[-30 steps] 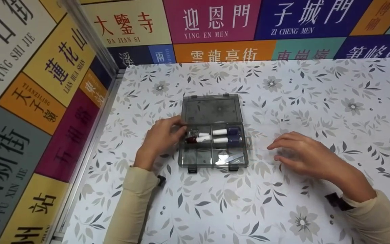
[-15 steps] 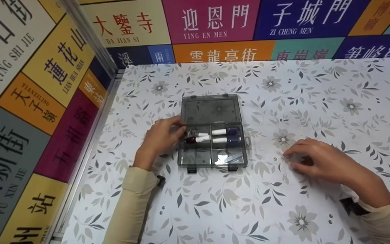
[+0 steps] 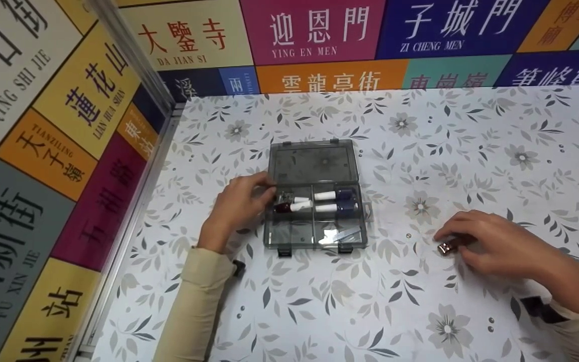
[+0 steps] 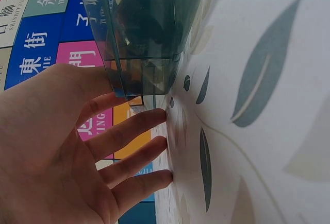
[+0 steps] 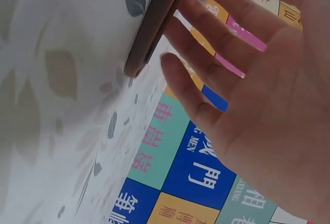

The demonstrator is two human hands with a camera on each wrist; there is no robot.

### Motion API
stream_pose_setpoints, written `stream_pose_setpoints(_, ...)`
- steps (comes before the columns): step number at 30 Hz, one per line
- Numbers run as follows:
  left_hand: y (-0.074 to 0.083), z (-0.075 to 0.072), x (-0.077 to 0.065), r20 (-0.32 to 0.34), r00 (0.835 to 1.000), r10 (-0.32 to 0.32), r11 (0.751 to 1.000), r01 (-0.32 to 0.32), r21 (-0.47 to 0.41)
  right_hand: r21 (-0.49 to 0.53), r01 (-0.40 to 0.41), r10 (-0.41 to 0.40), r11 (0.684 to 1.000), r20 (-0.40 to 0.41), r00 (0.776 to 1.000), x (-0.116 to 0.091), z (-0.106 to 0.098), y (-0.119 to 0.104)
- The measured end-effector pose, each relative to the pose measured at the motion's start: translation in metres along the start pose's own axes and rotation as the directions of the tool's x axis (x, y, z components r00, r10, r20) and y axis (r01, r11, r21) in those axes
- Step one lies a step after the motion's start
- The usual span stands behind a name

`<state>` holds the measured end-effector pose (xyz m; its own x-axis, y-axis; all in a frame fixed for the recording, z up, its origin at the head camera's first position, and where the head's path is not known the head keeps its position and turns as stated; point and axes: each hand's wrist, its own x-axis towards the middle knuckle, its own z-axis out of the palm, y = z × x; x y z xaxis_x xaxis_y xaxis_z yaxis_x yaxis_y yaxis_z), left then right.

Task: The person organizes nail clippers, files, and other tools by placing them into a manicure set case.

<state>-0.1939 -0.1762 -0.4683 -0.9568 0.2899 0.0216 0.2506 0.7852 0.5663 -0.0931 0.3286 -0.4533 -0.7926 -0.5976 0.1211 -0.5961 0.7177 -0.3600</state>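
Observation:
A smoky see-through compartment box [image 3: 289, 229] lies with its lid [image 3: 314, 161] folded back. Inside are dark blue nail polish bottles [image 3: 345, 207] with white caps, and a dark red bottle [image 3: 283, 207] at the left. My left hand [image 3: 236, 203] holds the box's left edge near the hinge with thumb and index finger; its other fingers reach down to the tabletop in the left wrist view. To the right, my right hand [image 3: 500, 246] grips a reddish-brown nail clipper [image 3: 445, 247], its shiny end sticking out. In the right wrist view the nail clipper [image 5: 154, 28] is close over the tablecloth.
A silvery strip [image 3: 348, 234] lies in the front right compartment. The table [image 3: 350, 317] has a white leaf-and-flower cloth. Panels with large lettering [image 3: 314, 30] stand along the back and left sides of the table.
My right hand has moved away from the box, to the right and nearer the body. The nail clipper's shiny end now shows beneath its fingers. My left hand has stayed at the box.

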Motion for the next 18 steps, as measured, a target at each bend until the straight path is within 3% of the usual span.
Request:
stream_pose_setpoints(9,0.0,0.0001,0.0004,0.0,1.0,-0.003,1.0,0.003,-0.01,-0.064,0.036,-0.037,0.997,-0.009,0.999,-0.0023,0.0029,0.0061)
stream_pose_setpoints(18,0.0008,-0.0006,-0.0009,0.009,1.0,-0.009,1.0,0.009,-0.007,-0.075,-0.015,0.016,0.997,0.009,1.0,-0.0007,0.0063,0.008)
